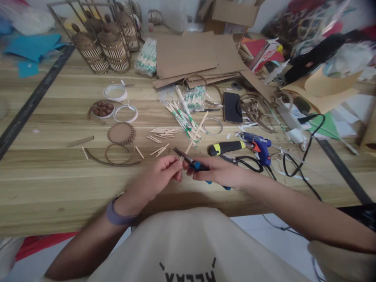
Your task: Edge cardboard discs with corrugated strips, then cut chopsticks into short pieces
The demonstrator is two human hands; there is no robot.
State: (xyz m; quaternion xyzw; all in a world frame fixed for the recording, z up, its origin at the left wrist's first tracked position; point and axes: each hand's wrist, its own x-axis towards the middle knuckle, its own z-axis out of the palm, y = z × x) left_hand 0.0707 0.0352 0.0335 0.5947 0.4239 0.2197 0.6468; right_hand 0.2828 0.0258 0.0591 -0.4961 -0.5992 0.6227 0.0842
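Note:
My left hand is closed, its thumb and fingers pinching the pale end of a small wooden stick. Wrapped in my right hand are blue-handled pliers, their dark pointed jaws reaching to the left hand's fingertips. A longer wooden stick slants up from behind the jaws; whether a hand holds its lower end cannot be seen. Just beyond the hands lie several short cut sticks and a heap of paper-wrapped chopsticks. A round cardboard disc with a beaded rim lies to the left.
To the right are a yellow-black handled knife, a blue glue gun with a black cable, and a phone. Cardboard sheets and stick-covered lanterns stand at the back. Tape rolls and a bowl of brown beads lie left.

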